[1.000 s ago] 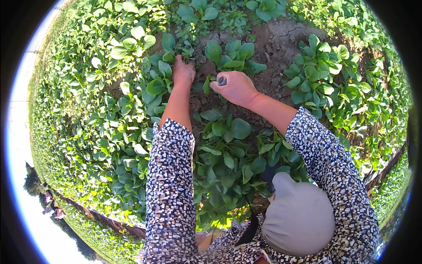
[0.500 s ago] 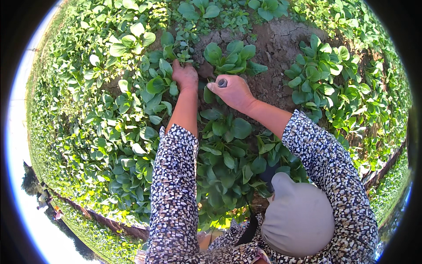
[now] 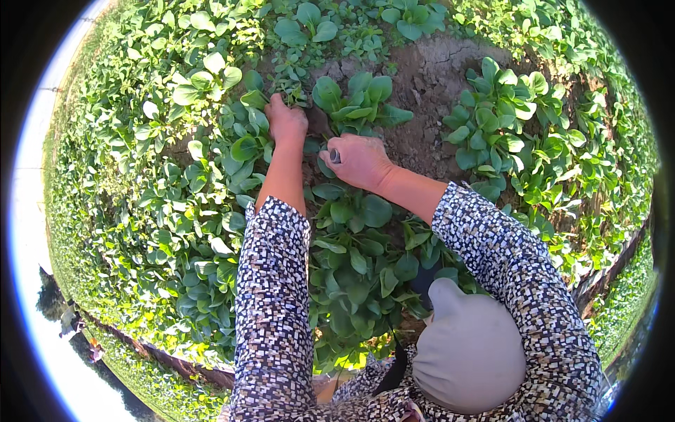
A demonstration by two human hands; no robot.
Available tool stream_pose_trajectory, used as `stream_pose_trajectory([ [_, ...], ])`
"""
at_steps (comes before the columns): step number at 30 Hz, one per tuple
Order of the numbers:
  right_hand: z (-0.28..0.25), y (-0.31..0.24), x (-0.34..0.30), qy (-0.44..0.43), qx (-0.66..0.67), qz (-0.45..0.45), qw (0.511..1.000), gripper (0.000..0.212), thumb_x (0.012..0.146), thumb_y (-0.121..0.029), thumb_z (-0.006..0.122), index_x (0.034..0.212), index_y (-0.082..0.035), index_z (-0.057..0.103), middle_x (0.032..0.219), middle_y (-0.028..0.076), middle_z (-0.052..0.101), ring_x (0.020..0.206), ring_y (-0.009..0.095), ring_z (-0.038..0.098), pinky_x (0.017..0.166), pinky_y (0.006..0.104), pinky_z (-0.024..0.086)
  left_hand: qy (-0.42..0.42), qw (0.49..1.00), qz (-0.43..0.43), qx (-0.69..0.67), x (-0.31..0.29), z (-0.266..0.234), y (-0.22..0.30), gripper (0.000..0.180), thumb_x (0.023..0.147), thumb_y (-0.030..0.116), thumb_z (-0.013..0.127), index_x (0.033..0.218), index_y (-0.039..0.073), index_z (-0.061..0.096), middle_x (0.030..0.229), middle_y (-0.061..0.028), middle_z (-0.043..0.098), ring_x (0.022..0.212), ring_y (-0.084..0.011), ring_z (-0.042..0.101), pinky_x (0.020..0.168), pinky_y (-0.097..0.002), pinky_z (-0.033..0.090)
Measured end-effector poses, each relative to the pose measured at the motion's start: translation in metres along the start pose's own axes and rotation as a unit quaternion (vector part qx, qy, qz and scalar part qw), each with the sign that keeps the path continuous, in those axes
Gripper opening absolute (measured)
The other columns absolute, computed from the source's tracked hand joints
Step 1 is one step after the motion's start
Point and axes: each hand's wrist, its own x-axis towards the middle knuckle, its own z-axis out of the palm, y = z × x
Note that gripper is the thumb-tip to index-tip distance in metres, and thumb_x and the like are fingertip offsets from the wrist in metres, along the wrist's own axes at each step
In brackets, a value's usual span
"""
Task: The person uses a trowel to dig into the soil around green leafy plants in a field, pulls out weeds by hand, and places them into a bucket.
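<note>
Nearest, at the lower right, a light-grey, rounded, cap-like cloth form (image 3: 467, 352) hides part of the view, between the black, white and tan mosaic-patterned fabric sleeves (image 3: 273, 288) on the person's arms. Beyond it, a thick clump of broad-leaved dark-green plants (image 3: 351, 274) fills the space between the forearms. Past that clump, the right hand (image 3: 360, 160) is clenched round a dark, round-ended tool handle (image 3: 335, 156); a flat, brown, blade-like piece (image 3: 318, 121) shows just ahead of the fist. The left hand (image 3: 287, 121), a little farther out, reaches in at the foot of a small-leaved green weed (image 3: 290, 90) — its fingertips are hidden, so whether it grasps the stems cannot be made out. Broad-leaved green plants (image 3: 246, 144) crowd its left side, and a bright-green, spoon-leaved plant (image 3: 358, 104) stands just beyond the right fist, close to the blade-like piece. Farther off lie cracked grey-brown soil (image 3: 439, 74) and two small, round-leaved green plants (image 3: 415, 20), with a pale, sunlit strip of ground (image 3: 31, 162) at the far left.
</note>
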Motion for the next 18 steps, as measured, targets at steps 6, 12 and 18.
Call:
stream_pose_trajectory([
  [6, 0.0, 0.001, -0.008, 0.013, 0.002, -0.003, 1.0, 0.03, 0.086, -0.038, 0.061, 0.078, -0.009, 0.065, 0.075, 0.012, 0.063, 0.076, 0.032, 0.065, 0.072, 0.0426, 0.051, -0.057, 0.989, 0.045, -0.129, -0.008, -0.003, -0.014, 0.036, 0.077, 0.009, 0.062, 0.112, 0.003, 0.055, 0.111, -0.022, 0.054, 0.104, -0.0422, 0.054, 0.089, -0.0465, 0.044],
  [12, -0.024, 0.013, -0.048, 0.024, 0.182, 0.091, 0.979, 0.036, 0.087, -0.032, 0.07, 0.07, -0.003, 0.055, 0.057, 0.002, 0.045, 0.054, 0.014, 0.043, 0.051, 0.0322, 0.038, -0.112, 0.893, -0.076, -0.429, -0.062, -0.006, -0.001, 0.017, 0.091, 0.013, 0.057, 0.104, 0.002, 0.056, 0.093, -0.0111, 0.063, 0.085, -0.025, 0.061, 0.075, -0.037, 0.048],
  [18, -0.036, 0.005, -0.074, -0.005, 0.399, 0.169, 0.901, 0.037, 0.088, -0.03, 0.069, 0.068, -0.004, 0.052, 0.059, -0.006, 0.038, 0.059, 0.006, 0.034, 0.052, 0.0265, 0.033, -0.098, 0.648, -0.297, -0.695, -0.136, -0.036, -0.021, 0.014, 0.094, 0.007, 0.049, 0.106, 0.006, 0.057, 0.081, -0.004, 0.059, 0.068, -0.0177, 0.053, 0.059, -0.0308, 0.043],
])
